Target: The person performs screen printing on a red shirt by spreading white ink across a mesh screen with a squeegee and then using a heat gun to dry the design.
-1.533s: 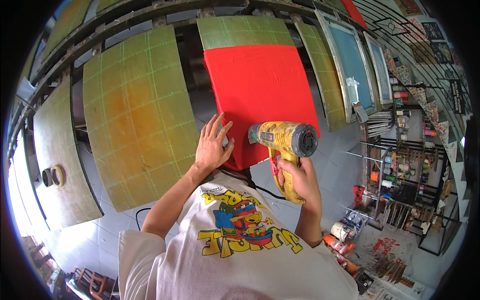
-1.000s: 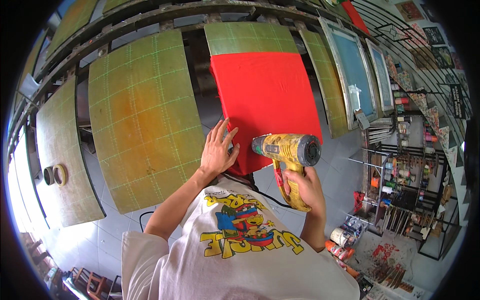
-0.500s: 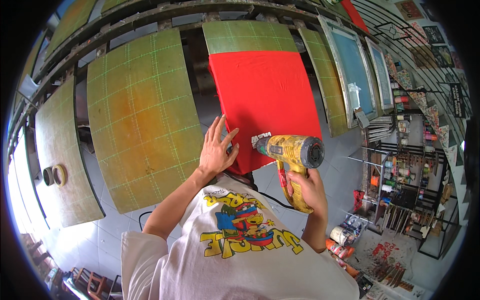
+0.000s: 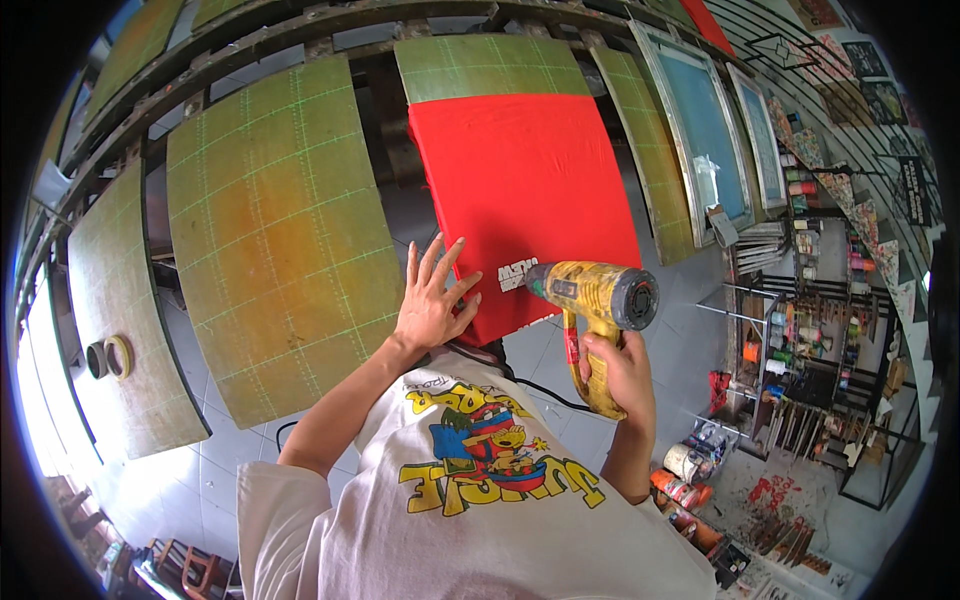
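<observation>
A red cloth [image 4: 515, 170] covers the near part of a board in front of me, with a white printed patch [image 4: 515, 272] near its lower edge. My left hand [image 4: 435, 300] rests with fingers spread at the cloth's left edge. My right hand [image 4: 622, 372] grips the handle of a worn yellow heat gun [image 4: 585, 290] with a black rear cap, its nozzle pointing left just beside the white print. A dark cable runs from below the gun across the front of my shirt.
Green gridded boards [image 4: 270, 240] lie on either side on a dark rail frame. Two tape rolls [image 4: 117, 356] sit on the far-left board [image 4: 120, 240]. Blue-meshed frames [image 4: 690, 130] lean at the right, beside racks with paint containers [image 4: 775, 365], a railing and more containers on the floor [image 4: 688, 462].
The heat gun and my right hand have shifted rightward and slightly down, uncovering the white print. My left hand has moved little, staying spread at the cloth's edge.
</observation>
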Demonstrator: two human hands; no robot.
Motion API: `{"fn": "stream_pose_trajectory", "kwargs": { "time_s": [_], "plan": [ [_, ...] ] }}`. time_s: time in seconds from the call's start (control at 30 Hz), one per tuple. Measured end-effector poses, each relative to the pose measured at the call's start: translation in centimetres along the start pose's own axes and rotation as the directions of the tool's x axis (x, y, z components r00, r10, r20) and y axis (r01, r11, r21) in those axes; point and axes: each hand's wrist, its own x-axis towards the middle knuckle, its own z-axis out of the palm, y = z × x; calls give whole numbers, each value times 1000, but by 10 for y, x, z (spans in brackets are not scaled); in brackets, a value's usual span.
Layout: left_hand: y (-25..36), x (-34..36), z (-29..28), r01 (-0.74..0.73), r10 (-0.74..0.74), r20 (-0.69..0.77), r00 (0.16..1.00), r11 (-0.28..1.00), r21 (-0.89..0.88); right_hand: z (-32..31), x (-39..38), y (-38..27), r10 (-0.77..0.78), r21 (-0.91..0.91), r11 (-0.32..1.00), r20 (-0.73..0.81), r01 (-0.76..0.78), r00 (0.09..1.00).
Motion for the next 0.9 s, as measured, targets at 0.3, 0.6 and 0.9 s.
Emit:
{"fn": "stream_pose_trajectory", "kwargs": {
  "time_s": [0.3, 0.6, 0.9],
  "plan": [
    [-1, 0, 1, 7, -7, 17, 1000, 1000, 3, -3, -1, 6, 14, 17, 1000, 79, -15, 997],
    [-2, 0, 3, 9, -9, 36, 999, 1000, 5, -6, 1, 8, -4, 18, 1000, 102, 3, 995],
    [-1, 0, 2, 17, -17, 57, 998, 1000, 7, -5, 1, 3, -27, -33, 999, -36, 26, 999]
  ]
}}
